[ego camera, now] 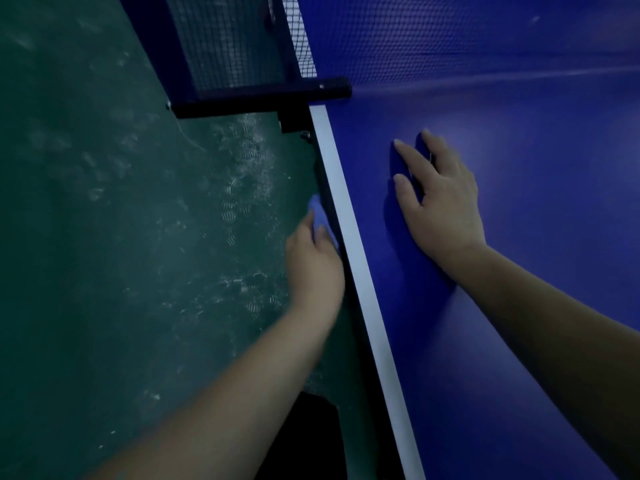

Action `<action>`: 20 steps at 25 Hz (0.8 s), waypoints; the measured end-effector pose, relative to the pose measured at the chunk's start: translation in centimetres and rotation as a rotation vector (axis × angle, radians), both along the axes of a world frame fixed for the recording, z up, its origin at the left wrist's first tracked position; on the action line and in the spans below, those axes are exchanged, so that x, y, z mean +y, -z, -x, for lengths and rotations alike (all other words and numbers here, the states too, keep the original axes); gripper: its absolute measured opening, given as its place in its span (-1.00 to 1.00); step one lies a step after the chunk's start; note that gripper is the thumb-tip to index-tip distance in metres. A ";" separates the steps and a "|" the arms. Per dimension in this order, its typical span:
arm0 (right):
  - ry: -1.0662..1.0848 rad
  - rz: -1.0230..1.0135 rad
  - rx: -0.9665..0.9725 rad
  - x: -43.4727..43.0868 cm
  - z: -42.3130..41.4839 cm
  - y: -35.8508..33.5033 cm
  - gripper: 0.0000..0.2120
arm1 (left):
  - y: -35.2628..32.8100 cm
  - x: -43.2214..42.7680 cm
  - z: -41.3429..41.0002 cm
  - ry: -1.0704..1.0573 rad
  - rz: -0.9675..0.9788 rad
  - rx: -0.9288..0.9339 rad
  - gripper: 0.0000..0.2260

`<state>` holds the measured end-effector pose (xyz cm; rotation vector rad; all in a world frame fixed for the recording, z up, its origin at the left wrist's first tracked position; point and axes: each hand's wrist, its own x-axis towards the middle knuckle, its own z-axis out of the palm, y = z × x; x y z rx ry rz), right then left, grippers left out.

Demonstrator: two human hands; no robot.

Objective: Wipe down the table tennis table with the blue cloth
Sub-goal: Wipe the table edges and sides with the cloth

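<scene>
1. The left hand (313, 261) is gripping the blue cloth (320, 216) in its fingers, pressing it against the side edge of the table tennis table (519, 306), just below the white border line (349, 230).
2. Its forearm is reaching forward alongside that edge, above the green floor (104, 202).
3. The right hand (440, 199) is lying flat on the tabletop, fingers straight and slightly spread.
4. The net clamp (263, 97) is sitting ahead of both hands.

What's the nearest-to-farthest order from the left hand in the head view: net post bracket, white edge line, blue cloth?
1. blue cloth: gripped in the left hand itself, at its fingertips.
2. white edge line: immediately to that hand's right.
3. net post bracket: well ahead, upper middle of the view.
</scene>
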<state>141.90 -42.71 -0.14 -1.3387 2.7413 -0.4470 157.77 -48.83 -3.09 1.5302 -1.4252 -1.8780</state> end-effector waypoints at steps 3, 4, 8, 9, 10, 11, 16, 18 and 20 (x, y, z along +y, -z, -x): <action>-0.004 -0.004 0.010 0.0 0.1 0.3 -0.56 | -2.0 1.0 -0.8 -0.098 0.269 0.155 -0.65; -0.004 -0.001 0.019 0.0 0.2 0.3 -0.56 | -1.7 -0.8 0.6 -0.092 0.357 0.119 -0.63; -0.010 0.024 0.032 0.0 0.1 0.4 -0.56 | -0.5 -6.4 3.2 -0.020 0.077 -0.066 -0.66; -0.010 0.024 0.037 0.0 0.0 0.4 -0.56 | 0.1 -5.7 2.0 0.086 0.013 -0.115 -0.68; -0.011 0.019 0.041 0.0 0.1 0.4 -0.56 | 0.3 -4.7 0.3 0.207 -0.036 -0.158 -0.69; -0.013 0.010 0.039 -0.1 0.1 0.2 -0.56 | 0.4 -3.7 -1.8 0.305 -0.058 -0.200 -0.72; 0.011 -0.026 -0.045 0.0 -1.7 -0.6 -0.57 | -2.5 -5.2 -10.9 0.258 0.010 -0.324 -0.68; 0.003 -0.032 -0.077 0.6 -4.1 -0.7 -0.57 | -4.3 -6.8 -13.9 0.267 0.050 -0.346 -0.68; -0.039 -0.060 -0.133 1.4 -7.4 -0.8 -0.56 | -6.3 -8.1 -16.8 0.269 0.074 -0.351 -0.69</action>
